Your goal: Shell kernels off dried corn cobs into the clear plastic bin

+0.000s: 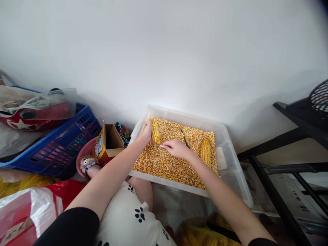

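Observation:
My left hand [148, 131] is closed round an ear of corn [155, 132], which stands nearly upright at the left side of a clear plastic bin [176, 185]. Loose yellow kernels [166, 167] cover the bottom of the bin. My right hand [175, 149] is closed on a thin tool [167, 146] with a dark handle, its tip close to the lower end of the ear; its exact kind is too small to tell. Another ear of corn [205, 152] lies on the kernels to the right, beyond my right forearm. A slim black tool [183, 137] lies on the kernels behind my right hand.
On the left are a blue basket [61, 143] holding a red helmet [38, 114], an open cardboard box [109, 140], a pink tub [85, 150] and a red-and-white bag [33, 208]. A black metal frame [274, 188] stands right of the bin. Behind everything rises a white wall [164, 61].

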The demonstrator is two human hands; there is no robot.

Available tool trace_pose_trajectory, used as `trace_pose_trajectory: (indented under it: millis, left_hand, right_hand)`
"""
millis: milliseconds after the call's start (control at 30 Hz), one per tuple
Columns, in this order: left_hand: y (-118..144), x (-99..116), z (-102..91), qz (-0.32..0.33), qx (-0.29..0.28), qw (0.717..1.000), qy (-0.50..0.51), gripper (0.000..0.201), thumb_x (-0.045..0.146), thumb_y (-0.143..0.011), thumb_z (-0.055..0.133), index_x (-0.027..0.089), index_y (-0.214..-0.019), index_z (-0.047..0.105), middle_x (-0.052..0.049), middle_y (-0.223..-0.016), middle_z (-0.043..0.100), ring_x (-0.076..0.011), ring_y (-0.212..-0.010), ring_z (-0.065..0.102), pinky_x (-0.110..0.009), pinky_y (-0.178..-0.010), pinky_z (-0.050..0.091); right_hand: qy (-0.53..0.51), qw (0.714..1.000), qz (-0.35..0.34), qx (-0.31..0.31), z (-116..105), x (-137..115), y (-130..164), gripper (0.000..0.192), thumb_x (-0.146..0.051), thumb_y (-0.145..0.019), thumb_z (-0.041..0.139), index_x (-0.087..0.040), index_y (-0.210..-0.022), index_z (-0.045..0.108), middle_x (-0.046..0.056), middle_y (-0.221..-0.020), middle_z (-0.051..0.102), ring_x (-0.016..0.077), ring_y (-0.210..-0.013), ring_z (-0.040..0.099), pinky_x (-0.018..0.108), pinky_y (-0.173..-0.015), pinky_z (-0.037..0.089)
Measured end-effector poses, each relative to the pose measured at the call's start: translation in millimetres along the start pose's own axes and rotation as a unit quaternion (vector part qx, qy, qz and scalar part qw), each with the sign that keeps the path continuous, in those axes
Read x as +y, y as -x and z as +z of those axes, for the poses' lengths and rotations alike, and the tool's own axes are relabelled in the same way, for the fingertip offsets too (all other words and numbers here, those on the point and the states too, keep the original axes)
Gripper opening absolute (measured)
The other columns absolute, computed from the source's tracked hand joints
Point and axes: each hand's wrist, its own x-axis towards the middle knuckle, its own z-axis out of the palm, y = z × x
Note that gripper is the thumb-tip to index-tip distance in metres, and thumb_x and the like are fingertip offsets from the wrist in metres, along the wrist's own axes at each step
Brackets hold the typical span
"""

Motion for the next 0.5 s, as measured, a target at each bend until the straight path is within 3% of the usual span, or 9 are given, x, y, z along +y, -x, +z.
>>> trace_pose_trajectory:
  millis: [267,500]
  left_hand:
    - [-8,-5,-2.1,0.013,0.012,1.0,0.025,0.052,0.061,-0.079,0.041,0.017,-0.096,0.064,-0.01,-0.079,0.068,-0.0245,-0.087,0.063,-0.036,-0.084,0.047]
    - [-6,-9,-3.2,0.04,0.054,0.997,-0.027,0.054,0.062,-0.077,0.047,0.014,-0.094,0.064,-0.013,-0.079,0.068,-0.0291,-0.086,0.063,-0.037,-0.079,0.047]
  right_hand:
    - [0.069,0.998,0.001,-0.015,0,-7,1,0.033,-0.032,-0.093,0.04,-0.02,-0.085,0.069,0.004,-0.075,0.069,0.0138,-0.068,0.057,0.024,-0.061,0.029]
    - [0.066,0.997,0.001,-0.046,7,-14,-1,0.031,-0.029,-0.092,0.04,-0.021,-0.085,0.069,0.005,-0.081,0.07,0.0144,-0.071,0.06,0.023,-0.061,0.032]
